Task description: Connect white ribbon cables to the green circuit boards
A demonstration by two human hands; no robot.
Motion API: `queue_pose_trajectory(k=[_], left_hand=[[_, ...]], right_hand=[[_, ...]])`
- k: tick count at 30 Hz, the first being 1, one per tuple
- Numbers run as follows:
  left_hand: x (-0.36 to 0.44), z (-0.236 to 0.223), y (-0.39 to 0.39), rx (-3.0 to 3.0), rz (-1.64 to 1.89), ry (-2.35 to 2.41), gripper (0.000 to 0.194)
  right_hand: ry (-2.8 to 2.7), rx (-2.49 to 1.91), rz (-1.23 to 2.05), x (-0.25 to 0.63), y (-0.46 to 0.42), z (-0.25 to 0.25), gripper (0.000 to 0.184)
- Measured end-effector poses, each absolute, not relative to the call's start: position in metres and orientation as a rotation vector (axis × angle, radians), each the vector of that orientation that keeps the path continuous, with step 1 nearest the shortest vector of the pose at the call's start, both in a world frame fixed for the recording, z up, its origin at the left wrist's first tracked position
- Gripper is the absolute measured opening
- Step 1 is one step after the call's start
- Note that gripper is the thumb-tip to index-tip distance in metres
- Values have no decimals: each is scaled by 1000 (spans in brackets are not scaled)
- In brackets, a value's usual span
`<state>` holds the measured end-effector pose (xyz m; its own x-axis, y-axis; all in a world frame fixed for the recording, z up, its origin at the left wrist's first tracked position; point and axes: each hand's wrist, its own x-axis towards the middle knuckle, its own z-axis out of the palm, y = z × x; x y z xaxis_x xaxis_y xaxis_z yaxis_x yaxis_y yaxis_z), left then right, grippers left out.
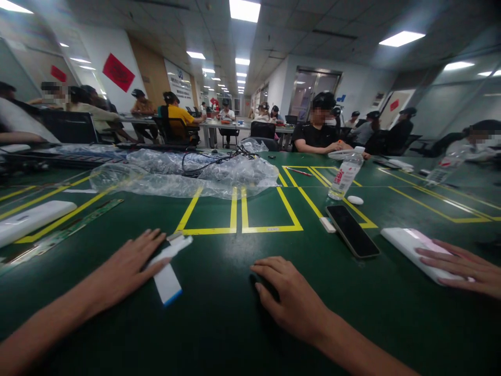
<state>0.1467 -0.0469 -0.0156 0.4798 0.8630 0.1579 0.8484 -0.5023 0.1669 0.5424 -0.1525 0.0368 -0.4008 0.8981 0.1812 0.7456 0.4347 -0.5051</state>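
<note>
My left hand (135, 256) lies flat on the green table (219, 324), fingers stretched forward. Its thumb rests across a white flat ribbon cable (166, 279) with a blue end strip, and the cable's upper part bends off to the right past the fingertips. To the right, my right hand (289, 292) rests on the table with its fingers loosely bent and the thumb apart from them. I see nothing held in it; the dark area beneath its palm is too shadowed to make out.
Clear plastic wrap (219, 175) with black cables (211, 162) lies beyond. A long circuit board (78, 224) and a white device (35, 219) are left. A bottle (344, 175) and phone (352, 230) stand right, near another person's hand (462, 266) on a white device (410, 245).
</note>
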Motion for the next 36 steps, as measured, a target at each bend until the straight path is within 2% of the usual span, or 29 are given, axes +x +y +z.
queue_pose_trajectory(k=[5,9,13,18,21,23,27,32,36], left_hand=[[270,6,-104,2766,198,1118,64],[287,9,-109,2773,229,1060,64],[235,1,-61,2728,290,1516,60],[98,-6,0,2264,449,2317,85],[42,-7,9,2038,395,2437,103],[34,-5,9,2048,362,2392,104],[81,3,-4,2194,290,2194,91],[201,10,-56,2491,172,1741,68],[279,9,-109,2679,128,1298,67]], right_hand=[[-2252,-1432,454,543,-151,36,35],[-2258,-1439,457,542,-153,34,43],[-2313,-1461,461,541,-156,33,47],[-2390,-1527,497,538,-159,33,51],[-2423,-1560,491,537,-161,34,51],[-2438,-1577,491,536,-161,34,51],[-2457,-1579,489,536,-162,32,51],[-2458,-1549,482,537,-163,30,52],[-2484,-1481,421,534,-165,29,51]])
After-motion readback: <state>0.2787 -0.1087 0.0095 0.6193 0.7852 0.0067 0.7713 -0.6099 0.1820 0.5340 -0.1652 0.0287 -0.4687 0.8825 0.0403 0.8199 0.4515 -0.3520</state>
